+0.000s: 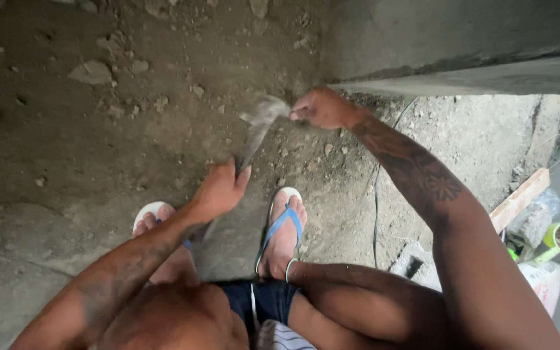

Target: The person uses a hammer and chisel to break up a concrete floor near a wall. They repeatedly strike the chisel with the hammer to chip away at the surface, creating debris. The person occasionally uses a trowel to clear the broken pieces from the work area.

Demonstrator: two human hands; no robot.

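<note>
I'm looking straight down at someone crouched over rough, rubble-strewn ground [85,129], feet in blue-strapped flip-flops [283,227]. The right hand [322,107] is closed in a fist around the handle end of a hammer-like tool [266,110], whose head is smeared with motion blur just left of the knuckles, so I can't name it more exactly. The left hand [221,188] is wrapped round the upper part of a slim metal chisel [251,146], which slants up from the fingers toward the blurred tool head; its lower end is hidden under the palm. A grey concrete ledge [461,74] runs just beyond the right hand, and a thin cable [376,194] trails over the dirt beside the right forearm.

My read is that this is mid-strike, chipping at the ground between the feet. A blow here calls for the left hand to keep the chisel at a steady angle, fingers below the struck end, and for the swing to land square, since a glancing hit could slip onto the knuckles
</note>
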